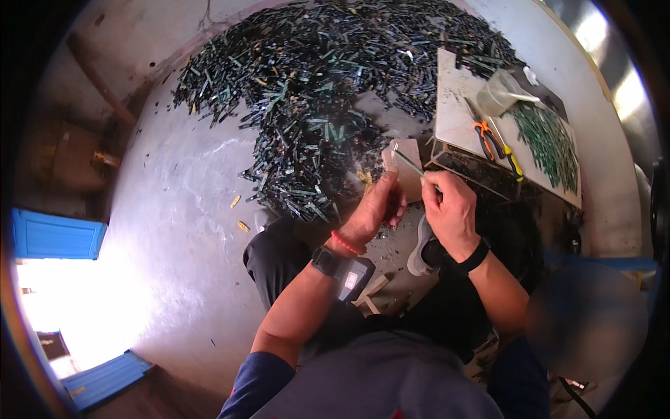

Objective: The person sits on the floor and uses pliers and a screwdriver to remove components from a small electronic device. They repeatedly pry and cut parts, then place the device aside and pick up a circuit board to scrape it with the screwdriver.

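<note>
My right hand (pixel 450 209) pinches a thin, narrow green strip (pixel 410 162) that slants up and left from my fingers. Close to the strip's far end is my left hand (pixel 380 202), its fingers curled; a pale, glaring patch at its fingertips hides whatever they may hold. Both hands are above a pale, flat block (pixel 410 183) on the floor. Beyond them spreads a large heap of dark and green strips (pixel 300 105). Small yellowish bits (pixel 364 177) lie beside the block.
On the right, a low board-topped stand (pixel 455 98) carries a translucent plastic cup (pixel 497 94), orange-handled pliers (pixel 486 138), a yellow-handled screwdriver (pixel 514 166) and a pile of green strips (pixel 548 143). My shoe (pixel 421 248) is under my right hand. Blue shutters (pixel 56 235) stand at left.
</note>
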The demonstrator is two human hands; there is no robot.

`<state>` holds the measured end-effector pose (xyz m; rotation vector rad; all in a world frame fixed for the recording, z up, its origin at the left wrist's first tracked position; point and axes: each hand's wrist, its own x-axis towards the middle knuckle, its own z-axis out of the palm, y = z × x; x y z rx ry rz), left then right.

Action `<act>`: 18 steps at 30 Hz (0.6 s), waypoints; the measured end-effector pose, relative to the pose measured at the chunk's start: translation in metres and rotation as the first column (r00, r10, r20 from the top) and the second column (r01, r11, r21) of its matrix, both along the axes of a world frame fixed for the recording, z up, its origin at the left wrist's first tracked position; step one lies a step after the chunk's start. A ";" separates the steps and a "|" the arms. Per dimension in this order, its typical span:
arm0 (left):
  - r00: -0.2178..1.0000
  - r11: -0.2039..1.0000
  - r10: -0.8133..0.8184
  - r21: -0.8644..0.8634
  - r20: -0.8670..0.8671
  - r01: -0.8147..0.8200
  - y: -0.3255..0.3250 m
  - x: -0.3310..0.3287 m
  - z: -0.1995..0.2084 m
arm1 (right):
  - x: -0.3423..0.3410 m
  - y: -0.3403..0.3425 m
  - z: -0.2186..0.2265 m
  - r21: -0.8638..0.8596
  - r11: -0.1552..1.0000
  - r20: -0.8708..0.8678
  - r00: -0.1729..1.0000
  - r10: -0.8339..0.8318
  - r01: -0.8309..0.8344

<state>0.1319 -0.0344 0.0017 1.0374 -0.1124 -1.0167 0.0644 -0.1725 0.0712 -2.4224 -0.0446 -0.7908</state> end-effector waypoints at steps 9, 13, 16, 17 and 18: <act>0.970 0.988 0.055 0.128 0.236 -0.087 0.007 0.003 0.016 | 0.005 0.024 -0.020 0.088 0.993 0.054 0.996 0.071 -0.076; 0.934 0.987 0.038 0.135 0.356 -0.092 0.005 0.004 0.018 | -0.001 0.023 -0.021 0.129 0.991 0.046 0.998 0.042 -0.048; 0.920 0.982 0.036 0.157 0.389 -0.104 0.001 0.004 0.014 | -0.009 0.021 -0.025 0.174 0.984 0.015 0.999 0.044 -0.046; 0.921 0.980 0.045 0.162 0.387 -0.116 0.000 0.004 0.011 | -0.010 0.023 -0.024 0.184 0.982 0.002 0.999 0.048 -0.048; 0.916 0.980 0.057 0.154 0.398 -0.128 0.000 0.004 0.008 | -0.011 0.024 -0.023 0.194 0.980 -0.011 0.999 0.052 -0.049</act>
